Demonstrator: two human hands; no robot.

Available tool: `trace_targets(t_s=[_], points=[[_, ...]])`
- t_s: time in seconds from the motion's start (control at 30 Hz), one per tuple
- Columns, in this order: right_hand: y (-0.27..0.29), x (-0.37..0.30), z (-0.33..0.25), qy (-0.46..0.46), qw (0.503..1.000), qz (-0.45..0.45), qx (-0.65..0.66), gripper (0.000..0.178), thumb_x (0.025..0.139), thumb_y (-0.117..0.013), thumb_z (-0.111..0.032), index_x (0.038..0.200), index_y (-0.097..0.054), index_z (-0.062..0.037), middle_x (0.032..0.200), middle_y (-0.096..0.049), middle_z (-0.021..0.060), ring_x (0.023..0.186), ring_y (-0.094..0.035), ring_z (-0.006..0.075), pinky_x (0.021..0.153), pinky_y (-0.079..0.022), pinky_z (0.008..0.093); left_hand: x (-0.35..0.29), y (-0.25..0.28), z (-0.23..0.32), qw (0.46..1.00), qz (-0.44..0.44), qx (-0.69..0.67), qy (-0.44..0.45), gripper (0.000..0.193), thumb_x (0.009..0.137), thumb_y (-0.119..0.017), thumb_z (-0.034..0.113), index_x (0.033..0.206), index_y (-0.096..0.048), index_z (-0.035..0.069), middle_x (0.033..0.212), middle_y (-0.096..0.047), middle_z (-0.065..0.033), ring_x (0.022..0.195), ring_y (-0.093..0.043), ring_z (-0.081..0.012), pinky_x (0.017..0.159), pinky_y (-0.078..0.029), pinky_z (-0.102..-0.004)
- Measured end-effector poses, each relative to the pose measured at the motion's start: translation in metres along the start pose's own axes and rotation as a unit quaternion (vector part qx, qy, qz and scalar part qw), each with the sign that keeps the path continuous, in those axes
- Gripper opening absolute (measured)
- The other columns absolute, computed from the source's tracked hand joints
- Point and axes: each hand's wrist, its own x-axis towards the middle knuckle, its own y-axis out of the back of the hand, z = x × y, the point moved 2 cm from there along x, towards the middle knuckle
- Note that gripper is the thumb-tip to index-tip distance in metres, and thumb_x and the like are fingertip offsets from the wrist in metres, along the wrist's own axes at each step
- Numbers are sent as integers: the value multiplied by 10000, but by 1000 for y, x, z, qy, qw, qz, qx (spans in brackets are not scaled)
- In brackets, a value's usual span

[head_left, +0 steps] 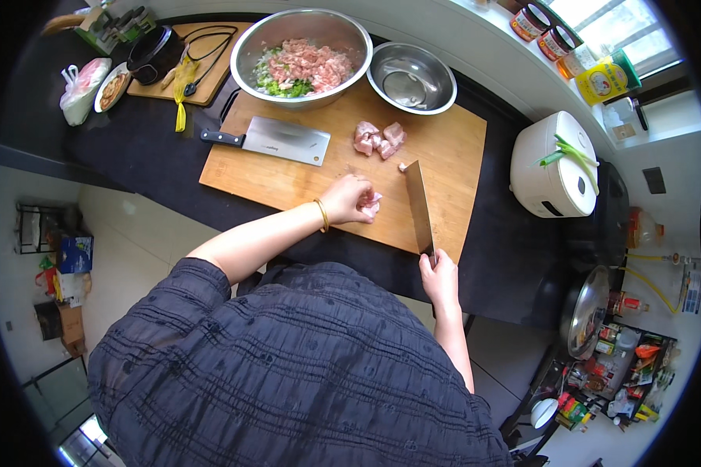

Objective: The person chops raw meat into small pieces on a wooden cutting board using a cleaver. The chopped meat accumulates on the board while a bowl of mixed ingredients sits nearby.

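My left hand (346, 198), a gold bracelet at its wrist, is closed on a pale pink piece of raw meat (371, 207) near the front edge of the wooden cutting board (273, 179). My right hand (439, 274) grips the handle of a cleaver (420, 206) whose blade points away from me over the board's right side. A small bit of meat (403, 166) lies beside the blade's far end. Farther back sit a few raw meat chunks (379, 140). A second cleaver (288, 140) with a black handle lies flat at the board's left.
Behind the board stand a large steel bowl (241, 58) of minced meat and chopped greens and a smaller steel bowl (436, 89). A white rice cooker (539, 167) with scallions on its lid is at right. Far left are a small board (210, 48) and a plastic bag (78, 105).
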Motion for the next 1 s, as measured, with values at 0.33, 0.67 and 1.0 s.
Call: trace_targets(t_s=[0.33, 0.67, 1.0], points=[[-1, 3, 0, 17, 1000, 22, -9, 251, 811, -566, -196, 698, -522, 22, 607, -558, 203, 592, -580, 363, 554, -449, 392, 4, -25, 8, 972, 225, 43, 55, 241, 667, -725, 202, 789, -579, 54, 808, -543, -126, 752, -564, -275, 658, -471, -349], [19, -7, -24, 45, 998, -43, -25, 257, 811, -565, -207, 720, -548, 32, 618, -558, 213, 606, -589, 360, 570, -454, 385, 1, -18, -4, 985, 170, 36, 27, 134, 719, -661, 141, 836, -660, 77, 835, -608, -96, 788, -590, -261, 686, -480, -344], [26, -2, -35, 54, 993, -82, -68, 257, 821, -552, -210, 748, -543, 36, 672, -577, 237, 679, -585, 401, 610, -460, 411, -8, -14, 15, 965, 213, 83, -132, 119, 747, -652, 178, 800, -664, 72, 866, -625, -66, 803, -598, -235, 695, -492, -327]])
